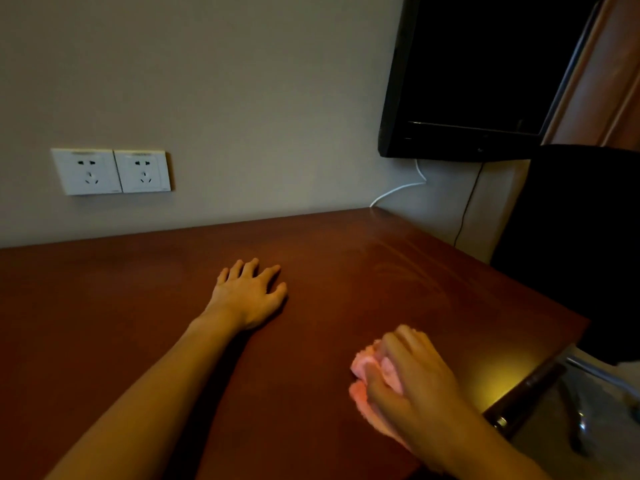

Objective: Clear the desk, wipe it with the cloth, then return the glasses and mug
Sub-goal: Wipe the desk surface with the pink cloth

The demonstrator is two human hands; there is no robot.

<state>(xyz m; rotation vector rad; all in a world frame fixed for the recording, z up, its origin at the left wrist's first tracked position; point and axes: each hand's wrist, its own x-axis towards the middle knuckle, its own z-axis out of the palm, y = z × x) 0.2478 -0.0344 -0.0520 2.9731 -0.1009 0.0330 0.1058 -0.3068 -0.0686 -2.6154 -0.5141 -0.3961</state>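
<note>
The right hand (pixel 412 382) is gripping a bunched pink cloth (pixel 375 379) with its fingers curled over the top, and it is pressing the cloth down on the reddish-brown desk (pixel 138 306) near the front right corner. The cloth is bulging out from under the fingers on the hand's left side, and more of it is showing beneath the palm; its edges are blurred. The left hand (pixel 247 294) is lying palm down on the desk near the middle, its fingers spread and straight, holding nothing. The two hands are lying well apart, the left one farther back toward the wall, the right one closer to the person and nearer the desk's right edge. On the wall behind, two white sockets (pixel 110 171) are sitting side by side to the left. A dark screen (pixel 485 71) is hanging at the upper right, with a white cable (pixel 398 190) trailing below it toward the desk's back corner. A black chair (pixel 571 244) is standing just beside the desk's right edge.
</note>
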